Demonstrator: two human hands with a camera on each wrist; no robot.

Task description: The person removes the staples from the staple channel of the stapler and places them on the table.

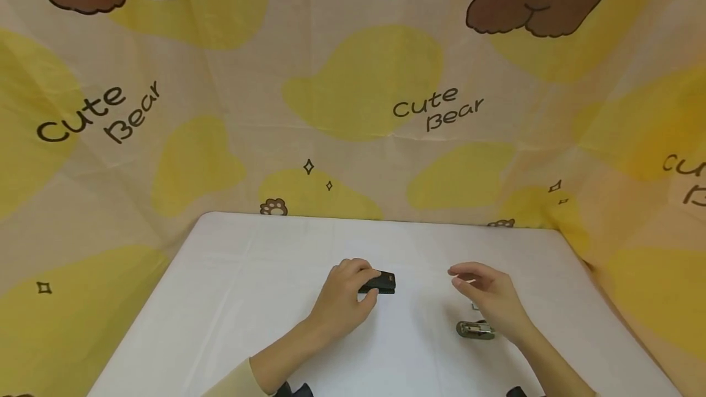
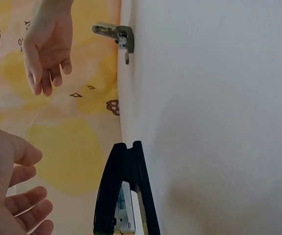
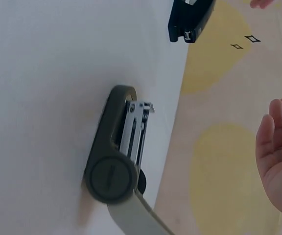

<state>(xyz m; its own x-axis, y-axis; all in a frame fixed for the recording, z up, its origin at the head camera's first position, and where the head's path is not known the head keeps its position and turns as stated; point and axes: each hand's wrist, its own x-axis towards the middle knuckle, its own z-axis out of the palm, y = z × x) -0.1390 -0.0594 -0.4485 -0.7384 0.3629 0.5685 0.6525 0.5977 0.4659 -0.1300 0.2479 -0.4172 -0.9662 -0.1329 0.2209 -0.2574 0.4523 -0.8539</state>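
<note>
Nearest the head cam, bottom edge: pale cream sleeve (image 1: 234,381) on the left forearm, plus dark bits of wrist gear low in frame. Left hand (image 1: 343,299) sits over the small black plastic stapler (image 1: 379,282) near the middle of the white table (image 1: 220,299); head view looks like fingers curled over its near end, but the left wrist cam shows the fingers (image 2: 26,203) loosely bent w/ a gap to the stapler (image 2: 124,196), so relaxed, not gripping, contact can't be confirmed. Stapler lies flat on the cloth, shut, metal staple track visible from below. To the right, well apart, the grey-green stapler w/ round pivot and metal magazine (image 1: 474,329) lies on its side, touching nothing but the table; right wrist cam shows its top arm swung open (image 3: 119,161). Right hand (image 1: 491,302) hovers just above/behind it, fingers straight-ish and spread, palm loose, holding nothing. Backdrop: yellow-and-cream "Cute Bear" fabric (image 1: 353,78) behind and around the table.
</note>
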